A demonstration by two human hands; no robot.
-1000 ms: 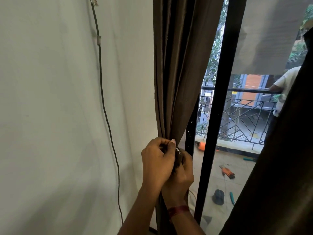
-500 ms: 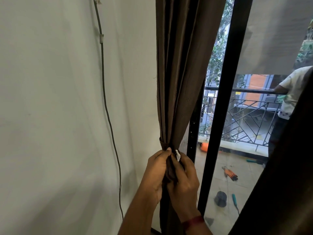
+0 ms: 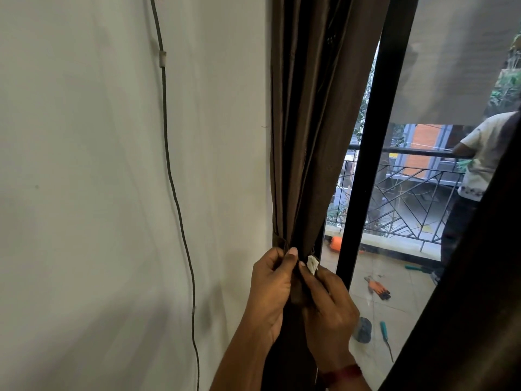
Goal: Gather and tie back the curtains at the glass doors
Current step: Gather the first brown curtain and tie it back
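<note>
A dark brown curtain [image 3: 307,122] hangs gathered into a narrow bundle beside the black door frame [image 3: 366,153]. My left hand [image 3: 270,289] grips the bundle from the left at its pinched waist, thumb up against the fabric. My right hand [image 3: 327,309] grips the same spot from the right, fingers curled round the brown tie-back. A small white tag [image 3: 312,265] sticks out just above my right fingers. A second brown curtain [image 3: 476,277] fills the right edge of the view.
A white wall [image 3: 98,193] with a thin cable [image 3: 174,193] clipped down it lies to the left. Through the glass, a balcony floor holds orange gloves [image 3: 377,287], tools and a dark cap. A person [image 3: 479,159] stands at the railing [image 3: 408,193].
Both hands have stayed on the curtain's waist, sliding slightly down from where they were a second ago; the view has shifted a little. The white tag now shows more clearly.
</note>
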